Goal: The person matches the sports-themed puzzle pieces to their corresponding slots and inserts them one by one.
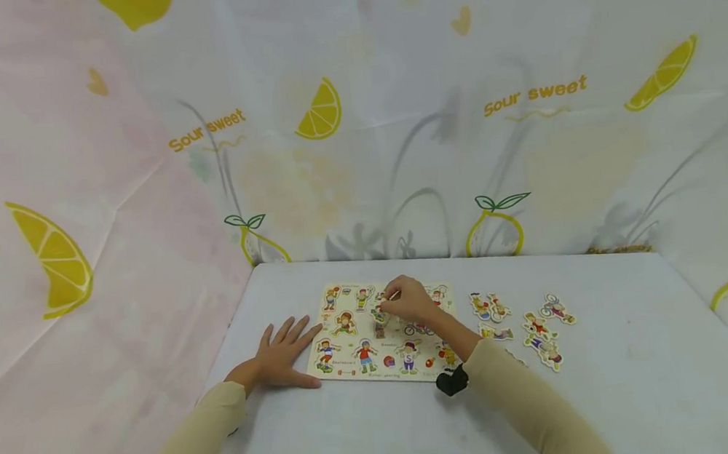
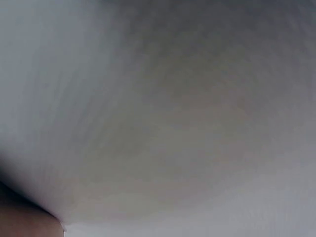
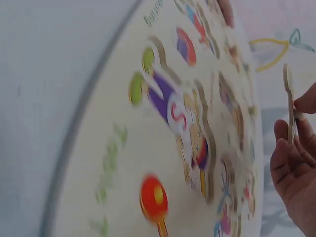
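A cream puzzle board (image 1: 346, 348) printed with sporting children lies on the white table. My right hand (image 1: 409, 301) is over its middle, thumb and fingers pinching a thin wooden puzzle piece (image 3: 290, 98). The right wrist view shows that piece edge-on, raised off the board, with the holding hand (image 3: 298, 168) at the right. Its printed face is turned from that camera. My left hand (image 1: 284, 355) rests on the table with fingers spread, fingertips at the board's left edge. Only a bit of skin (image 2: 29, 222) and blurred white fill the left wrist view.
Several loose puzzle pieces, among them a cyclist piece (image 1: 556, 308) and a lying figure piece (image 1: 495, 332), are scattered right of the board. Figures such as the one with an S shirt (image 3: 175, 116) are on the board. A lemon-print cloth (image 1: 356, 147) hangs behind the table.
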Motion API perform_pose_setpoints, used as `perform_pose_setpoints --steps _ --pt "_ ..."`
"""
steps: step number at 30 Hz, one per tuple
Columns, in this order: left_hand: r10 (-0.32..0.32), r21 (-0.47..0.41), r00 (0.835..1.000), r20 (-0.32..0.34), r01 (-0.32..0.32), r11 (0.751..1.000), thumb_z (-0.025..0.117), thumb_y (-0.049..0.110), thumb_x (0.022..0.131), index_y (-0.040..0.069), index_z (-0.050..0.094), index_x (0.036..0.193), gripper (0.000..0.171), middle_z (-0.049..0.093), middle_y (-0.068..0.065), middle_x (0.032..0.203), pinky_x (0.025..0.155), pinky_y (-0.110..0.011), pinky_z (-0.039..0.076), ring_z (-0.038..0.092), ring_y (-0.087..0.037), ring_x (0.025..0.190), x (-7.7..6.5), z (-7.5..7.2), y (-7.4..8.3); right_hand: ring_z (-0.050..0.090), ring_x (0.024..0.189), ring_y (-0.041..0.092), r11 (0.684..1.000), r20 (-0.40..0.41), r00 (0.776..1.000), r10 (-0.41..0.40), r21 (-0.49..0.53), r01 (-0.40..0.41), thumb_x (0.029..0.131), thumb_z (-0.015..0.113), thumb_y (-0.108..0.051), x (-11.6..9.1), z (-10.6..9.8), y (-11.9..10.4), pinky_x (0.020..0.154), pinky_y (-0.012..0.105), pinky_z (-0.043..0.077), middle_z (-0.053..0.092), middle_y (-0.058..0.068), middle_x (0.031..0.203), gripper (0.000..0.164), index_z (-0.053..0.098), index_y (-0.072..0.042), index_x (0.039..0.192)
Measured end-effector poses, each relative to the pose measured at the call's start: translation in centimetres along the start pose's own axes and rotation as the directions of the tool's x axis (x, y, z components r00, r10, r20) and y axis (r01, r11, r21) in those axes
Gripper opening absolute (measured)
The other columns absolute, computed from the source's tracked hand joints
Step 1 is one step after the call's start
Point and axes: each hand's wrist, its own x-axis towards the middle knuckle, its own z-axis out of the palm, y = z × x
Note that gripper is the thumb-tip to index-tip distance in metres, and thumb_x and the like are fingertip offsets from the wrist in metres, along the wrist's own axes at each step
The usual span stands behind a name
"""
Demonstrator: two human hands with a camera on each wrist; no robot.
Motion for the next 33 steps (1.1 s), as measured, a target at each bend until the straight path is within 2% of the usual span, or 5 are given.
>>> perform_pose_setpoints --steps 6,15,22,28,33 --pt "0.017 0.010 0.999 -0.042 -0.016 1.000 0.061 0.085 0.068 0.031 0.018 0.159 0.115 0.008 -0.009 0.168 0.113 -0.072 -0.003 0.002 -0.041 0.153 0.3 1.0 -0.7 0.057 0.079 0.014 0.998 0.120 0.991 -0.064 0.020 0.062 0.081 0.070 -0.009 -0.5 4.8 -1.6 0.068 0.026 0.050 0.061 0.010 0.102 0.007 0.068 -0.006 0.086" --pt "0.036 0.033 0.994 -0.099 -0.033 0.999 0.060 0.087 0.067 0.033 0.019 0.158 0.114 0.009 -0.006 0.168 0.113 -0.071 0.001 0.004 -0.039 0.153 0.9 2.1 -1.8 0.049 0.076 0.004 0.978 0.266 0.961 -0.072 -0.171 0.121 0.081 0.074 -0.016 -0.8 9.5 -3.9 0.065 0.017 0.045 0.057 -0.002 0.103 0.005 0.073 -0.014 0.085" --pt "0.061 0.030 0.993 -0.103 -0.058 0.998 0.057 0.087 0.070 0.034 0.016 0.159 0.112 0.009 -0.008 0.168 0.112 -0.072 0.000 0.004 -0.040 0.152 0.7 2.1 -1.9 0.052 0.080 0.005 0.948 0.250 0.968 0.025 -0.313 0.056 0.079 0.074 -0.024 -0.8 11.1 -4.8 0.065 0.019 0.044 0.056 -0.002 0.108 0.007 0.074 -0.018 0.084" --pt "0.070 -0.015 0.994 -0.087 -0.072 0.997 0.061 0.083 0.071 0.028 0.020 0.159 0.112 0.009 -0.013 0.167 0.111 -0.075 -0.004 0.003 -0.044 0.151 0.4 0.7 -1.1 0.051 0.081 0.005 0.965 0.197 0.980 0.024 -0.260 0.029 0.082 0.074 -0.025 -0.5 11.5 -4.2 0.066 0.019 0.045 0.053 -0.003 0.105 0.009 0.078 -0.018 0.087" --pt "0.078 -0.007 0.993 -0.090 -0.079 0.997 0.064 0.079 0.072 0.025 0.023 0.158 0.109 0.013 -0.016 0.166 0.109 -0.077 -0.001 0.007 -0.048 0.149 0.2 1.0 -1.0 0.048 0.077 0.003 0.973 0.190 0.982 0.026 -0.228 0.018 0.083 0.076 -0.028 -0.8 12.0 -3.6 0.066 0.017 0.043 0.051 -0.005 0.100 0.010 0.078 -0.019 0.087"
